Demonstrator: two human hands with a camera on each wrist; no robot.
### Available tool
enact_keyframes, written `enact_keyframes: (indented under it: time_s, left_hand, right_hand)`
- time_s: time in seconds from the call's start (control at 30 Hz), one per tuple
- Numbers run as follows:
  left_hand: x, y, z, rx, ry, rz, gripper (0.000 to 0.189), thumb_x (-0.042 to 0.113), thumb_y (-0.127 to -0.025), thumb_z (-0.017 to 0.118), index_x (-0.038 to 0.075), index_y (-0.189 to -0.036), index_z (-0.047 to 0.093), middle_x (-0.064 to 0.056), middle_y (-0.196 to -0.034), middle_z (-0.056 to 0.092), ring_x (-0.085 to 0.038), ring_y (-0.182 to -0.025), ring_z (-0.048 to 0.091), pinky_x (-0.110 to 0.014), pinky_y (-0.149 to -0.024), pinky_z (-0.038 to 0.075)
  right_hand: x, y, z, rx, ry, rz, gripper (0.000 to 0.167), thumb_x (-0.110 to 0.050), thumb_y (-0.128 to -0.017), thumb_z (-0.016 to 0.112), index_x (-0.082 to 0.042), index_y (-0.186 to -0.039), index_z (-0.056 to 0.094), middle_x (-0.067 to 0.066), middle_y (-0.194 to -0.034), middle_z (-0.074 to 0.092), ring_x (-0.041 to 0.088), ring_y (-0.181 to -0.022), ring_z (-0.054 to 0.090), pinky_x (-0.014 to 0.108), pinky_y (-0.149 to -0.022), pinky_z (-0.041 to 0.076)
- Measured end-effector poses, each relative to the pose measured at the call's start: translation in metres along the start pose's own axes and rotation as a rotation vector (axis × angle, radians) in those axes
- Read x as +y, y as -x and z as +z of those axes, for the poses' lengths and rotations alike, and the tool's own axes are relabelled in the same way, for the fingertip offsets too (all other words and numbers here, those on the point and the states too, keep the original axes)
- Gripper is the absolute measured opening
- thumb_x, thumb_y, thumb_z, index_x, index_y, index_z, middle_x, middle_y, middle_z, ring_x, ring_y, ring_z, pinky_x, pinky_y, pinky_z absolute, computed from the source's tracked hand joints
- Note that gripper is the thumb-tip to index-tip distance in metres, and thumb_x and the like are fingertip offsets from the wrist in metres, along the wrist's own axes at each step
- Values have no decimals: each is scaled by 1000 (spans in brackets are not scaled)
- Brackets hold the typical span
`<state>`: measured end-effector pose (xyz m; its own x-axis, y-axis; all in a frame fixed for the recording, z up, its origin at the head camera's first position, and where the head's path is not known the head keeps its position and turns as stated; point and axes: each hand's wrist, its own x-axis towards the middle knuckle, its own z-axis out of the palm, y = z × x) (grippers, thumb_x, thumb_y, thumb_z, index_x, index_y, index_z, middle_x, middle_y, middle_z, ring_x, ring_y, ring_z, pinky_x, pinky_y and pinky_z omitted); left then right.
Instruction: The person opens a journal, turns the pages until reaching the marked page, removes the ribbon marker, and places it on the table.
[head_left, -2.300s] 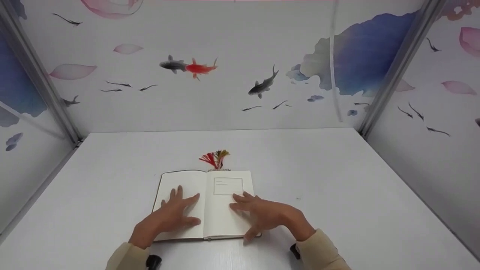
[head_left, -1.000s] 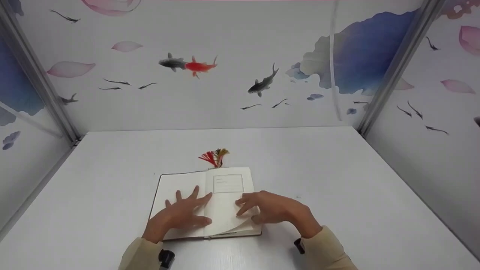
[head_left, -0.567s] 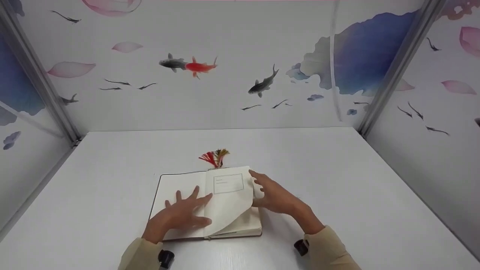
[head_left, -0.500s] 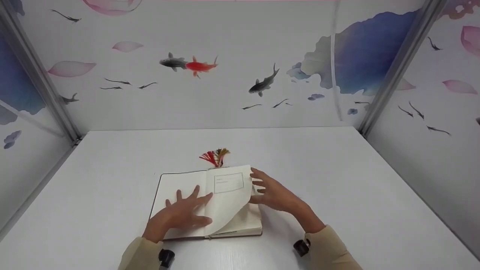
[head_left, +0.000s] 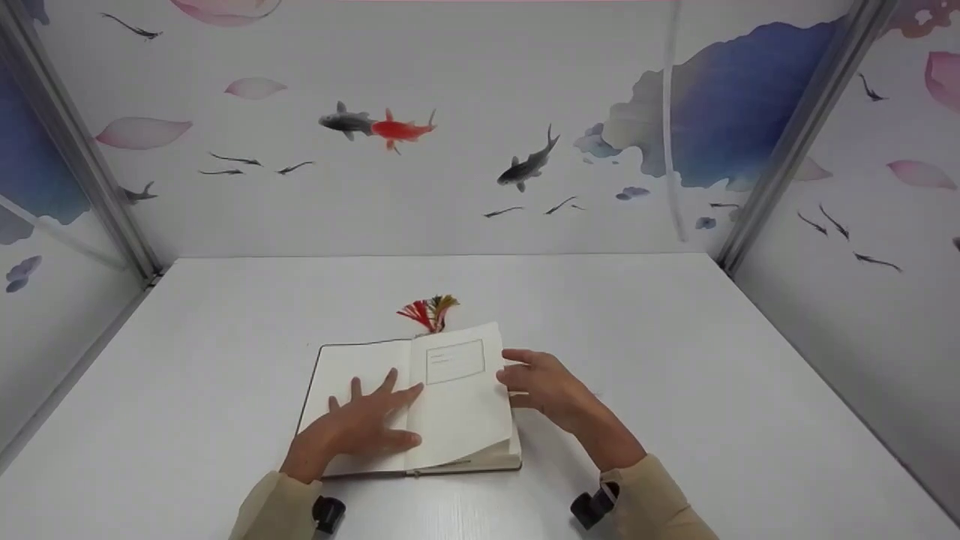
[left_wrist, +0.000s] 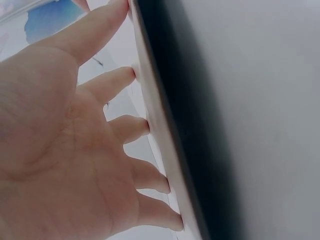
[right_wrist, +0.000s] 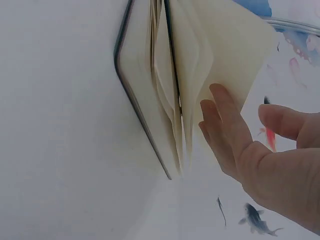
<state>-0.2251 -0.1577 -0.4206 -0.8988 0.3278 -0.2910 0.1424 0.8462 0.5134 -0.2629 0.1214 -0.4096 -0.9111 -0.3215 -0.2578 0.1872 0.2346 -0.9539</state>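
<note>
An open notebook (head_left: pixel 457 420) with cream pages and a dark cover lies on the white table. Spread fingers of my left hand (head_left: pixel 356 426) press on its left page, the index tip near the fold. In the left wrist view those fingertips touch the page beside the dark cover edge (left_wrist: pixel 167 120). My right hand (head_left: pixel 551 391) is at the outer edge of the right page, which bears a printed box and is lifted off the stack. From the right wrist view, the fingers lie against the raised page (right_wrist: pixel 235 45), and the thumb stands apart from it.
A red, green and yellow tassel (head_left: pixel 429 312) lies beyond the notebook's top edge. White panels with painted fish (head_left: pixel 401 130) enclose the table (head_left: pixel 637 315) at the back and sides. A small black device (head_left: pixel 595 506) sits at each wrist.
My left hand has slid right toward the fold and then stayed. The right hand went from resting on the page to its outer edge; the page's lower corner lifted, and now curls less.
</note>
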Motion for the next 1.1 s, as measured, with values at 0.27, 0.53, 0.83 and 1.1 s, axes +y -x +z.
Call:
enact_keyframes:
  time_s: [0.27,0.53,0.83,1.1]
  left_hand:
    - [-3,5,-2,-8,0,3,79,50,-90,69,25,-157,34,-21,-168,11,-67,-144,-4,-87,-104,-1]
    - [-10,16,-5,-12,-2,63,77,43,-90,72,20,-155,39,-24,-167,13,-65,-146,-2,-84,-107,1]
    - [-32,36,-15,-32,71,153,62,36,-100,60,6,-151,43,-25,-164,22,-54,-151,11,-76,-115,9]
    - [-55,51,-25,22,109,66,56,36,-102,57,6,-148,48,-25,-160,33,-49,-148,27,-66,-117,27]
  right_hand:
    - [0,0,7,-9,-60,-91,61,-7,-96,59,-1,-152,36,24,-147,51,30,-123,63,43,-98,56]
    - [-9,-2,16,-26,-25,-130,49,-25,-105,52,-2,-147,46,15,-135,63,23,-117,66,40,-94,58]
    - [-23,-1,35,-187,129,-320,52,-36,-109,40,-10,-154,40,17,-152,49,37,-140,49,47,-102,54]
    - [-23,2,54,-272,476,-401,48,-28,-108,44,-27,-156,37,1,-161,39,22,-151,34,49,-121,32]
